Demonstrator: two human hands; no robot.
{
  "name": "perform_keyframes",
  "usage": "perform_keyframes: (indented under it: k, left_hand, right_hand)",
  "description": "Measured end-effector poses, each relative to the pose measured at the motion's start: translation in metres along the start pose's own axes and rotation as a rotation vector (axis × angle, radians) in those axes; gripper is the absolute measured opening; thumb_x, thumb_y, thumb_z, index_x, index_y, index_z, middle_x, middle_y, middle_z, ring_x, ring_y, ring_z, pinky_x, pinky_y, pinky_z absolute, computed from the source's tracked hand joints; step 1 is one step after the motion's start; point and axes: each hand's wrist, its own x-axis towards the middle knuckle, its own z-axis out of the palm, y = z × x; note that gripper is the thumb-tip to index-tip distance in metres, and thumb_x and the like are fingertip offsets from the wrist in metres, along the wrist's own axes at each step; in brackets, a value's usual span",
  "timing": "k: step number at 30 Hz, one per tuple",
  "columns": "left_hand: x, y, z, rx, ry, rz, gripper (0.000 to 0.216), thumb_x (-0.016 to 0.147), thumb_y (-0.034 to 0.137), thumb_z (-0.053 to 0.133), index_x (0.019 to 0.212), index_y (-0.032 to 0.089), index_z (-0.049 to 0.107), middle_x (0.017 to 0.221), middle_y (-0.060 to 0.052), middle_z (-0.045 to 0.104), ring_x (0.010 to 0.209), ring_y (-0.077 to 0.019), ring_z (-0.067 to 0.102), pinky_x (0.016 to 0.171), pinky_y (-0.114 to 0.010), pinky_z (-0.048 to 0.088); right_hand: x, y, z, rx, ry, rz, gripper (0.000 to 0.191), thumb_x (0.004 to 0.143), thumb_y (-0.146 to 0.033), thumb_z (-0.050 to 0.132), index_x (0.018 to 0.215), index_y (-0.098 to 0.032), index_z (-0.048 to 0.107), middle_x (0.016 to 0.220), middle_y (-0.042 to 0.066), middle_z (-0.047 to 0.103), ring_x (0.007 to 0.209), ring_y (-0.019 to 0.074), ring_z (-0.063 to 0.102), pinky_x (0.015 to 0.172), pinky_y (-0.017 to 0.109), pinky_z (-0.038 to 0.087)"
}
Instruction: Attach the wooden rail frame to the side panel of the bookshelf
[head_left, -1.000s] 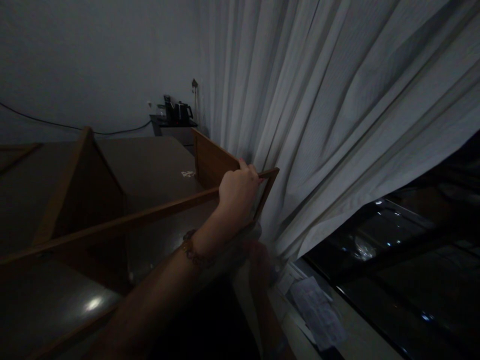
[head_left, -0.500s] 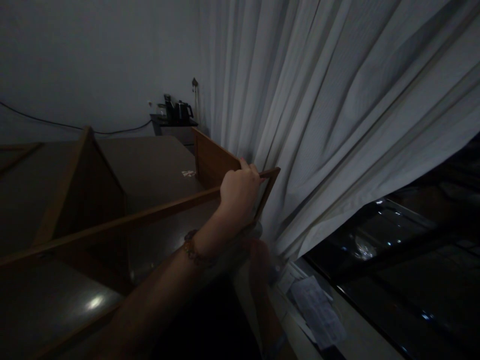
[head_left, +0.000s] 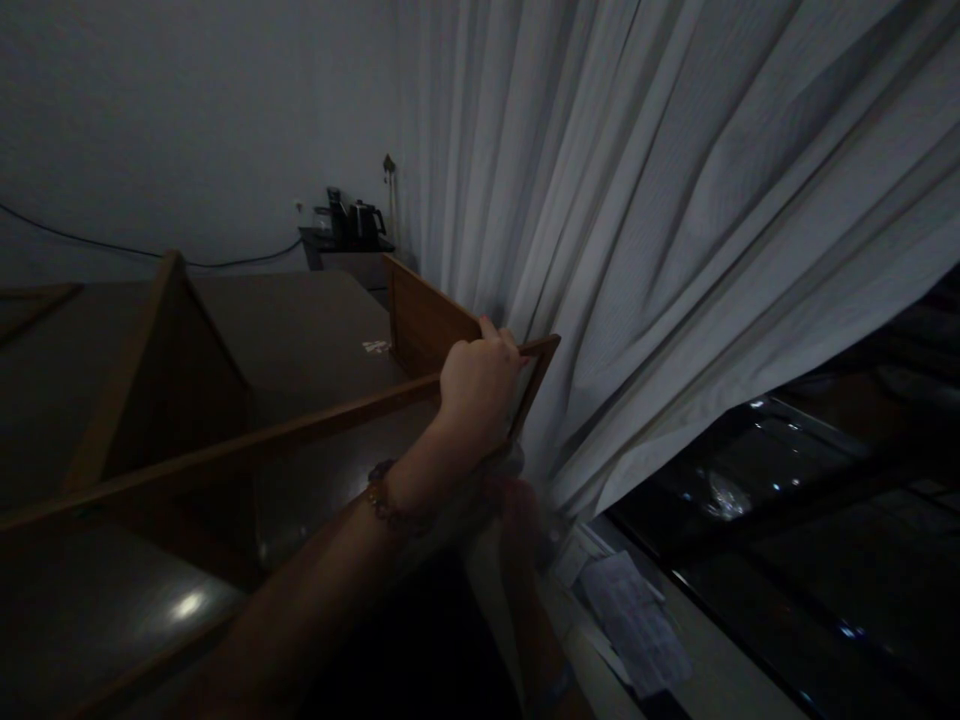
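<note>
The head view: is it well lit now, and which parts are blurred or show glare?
In the head view, light is dim overall, the pale curtain standing out; in the same head view, the glossy panel shows a glare spot at lower left; also in the head view, the right hand is blurred, while the left hand on the wooden frame looks clearer.

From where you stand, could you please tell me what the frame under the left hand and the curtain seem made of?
The frame looks like wood with a dull finish, judging by its brown colour, though veneer is possible. The curtain seems matte woven fabric, hanging in soft folds.
</note>
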Motion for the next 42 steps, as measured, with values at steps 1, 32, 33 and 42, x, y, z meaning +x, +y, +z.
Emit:
perform_keyframes:
  k: [1,32,33,42]
  left_hand:
    - [0.0,0.0,0.0,0.0,-0.001,-0.001,0.041,0.096,0.037,0.035,0.115,0.009,0.058,0.131,-0.021,0.056,0.081,-0.0268,0.069,0.059,-0.031,0.048]
    - [-0.002,0.0,-0.002,0.008,-0.033,-0.007,0.043,0.097,0.038,0.032,0.119,0.01,0.057,0.137,-0.021,0.051,0.082,-0.0235,0.069,0.06,-0.028,0.047]
    - [-0.002,0.0,-0.002,0.009,-0.034,-0.009,0.043,0.097,0.039,0.032,0.119,0.011,0.057,0.137,-0.021,0.051,0.083,-0.023,0.069,0.061,-0.028,0.047]
    - [-0.002,-0.001,-0.002,-0.01,-0.025,-0.012,0.043,0.097,0.038,0.033,0.12,0.01,0.056,0.138,-0.022,0.05,0.083,-0.0245,0.069,0.061,-0.029,0.045]
  right_hand:
    - [0.001,0.002,0.0,0.033,-0.007,0.03,0.035,0.091,-0.049,0.046,0.097,-0.018,0.06,0.093,0.01,0.07,0.079,0.0186,0.069,0.074,0.033,0.055]
    - [0.01,-0.013,-0.011,-0.163,-0.188,0.088,0.037,0.087,-0.051,0.046,0.074,-0.02,0.06,0.066,0.005,0.068,0.06,0.0167,0.064,0.058,0.026,0.049]
    - [0.011,-0.013,-0.011,-0.137,-0.194,0.109,0.037,0.086,-0.053,0.047,0.074,-0.019,0.06,0.066,0.005,0.069,0.06,0.017,0.065,0.057,0.026,0.049]
    - [0.012,-0.024,-0.01,-0.2,-0.176,0.103,0.029,0.086,-0.047,0.051,0.082,-0.02,0.058,0.069,0.005,0.071,0.061,0.0185,0.067,0.057,0.027,0.05]
